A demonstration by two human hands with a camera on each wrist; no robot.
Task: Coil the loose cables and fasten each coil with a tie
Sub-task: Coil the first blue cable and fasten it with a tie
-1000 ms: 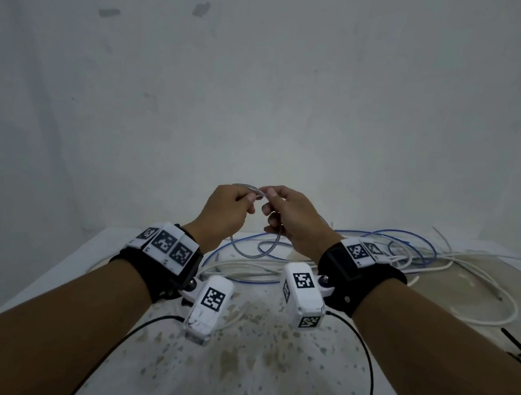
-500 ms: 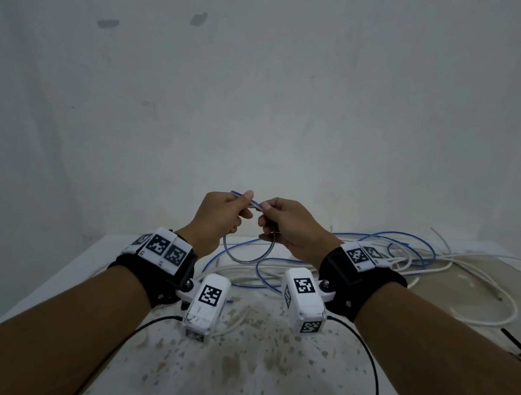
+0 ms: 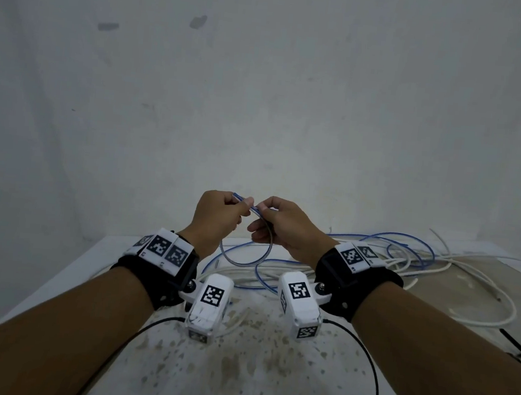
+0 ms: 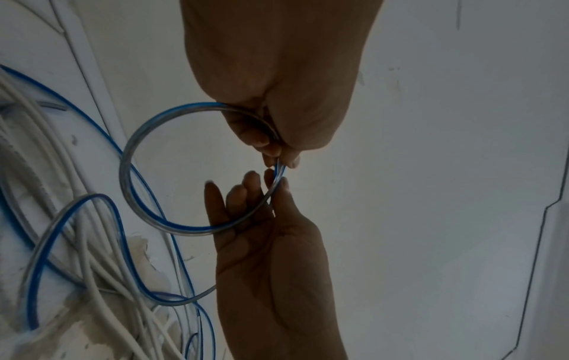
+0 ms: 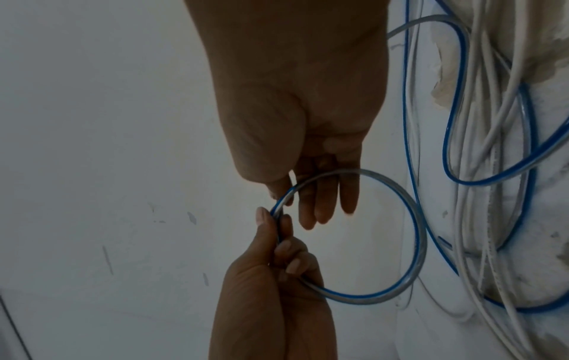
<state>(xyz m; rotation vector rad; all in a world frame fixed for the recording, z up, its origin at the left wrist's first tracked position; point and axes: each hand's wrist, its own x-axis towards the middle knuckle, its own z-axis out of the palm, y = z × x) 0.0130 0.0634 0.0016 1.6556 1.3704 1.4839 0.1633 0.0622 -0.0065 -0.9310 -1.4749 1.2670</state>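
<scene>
A clear cable with a blue stripe (image 3: 241, 260) is bent into one small round loop (image 4: 135, 158) held in the air above the table. My left hand (image 3: 242, 208) grips the top of the loop, thumb pressed on it and fingers curled (image 5: 286, 255) round it. My right hand (image 3: 262, 211) pinches the same spot between thumb and forefinger (image 4: 278, 185), its other fingers nearly straight. The loop (image 5: 415, 231) hangs below both hands. The rest of this cable trails down onto the table.
A tangle of white cables (image 3: 453, 277) and more blue-striped cable (image 3: 406, 244) lies on the stained white table (image 3: 238, 368), behind and right of my hands. A black object (image 3: 520, 349) lies at the right edge. A bare wall rises close behind.
Both hands have sunk slightly and kept their hold. The loop hangs a little lower, and the cable's blue-striped end now shows above my left thumb.
</scene>
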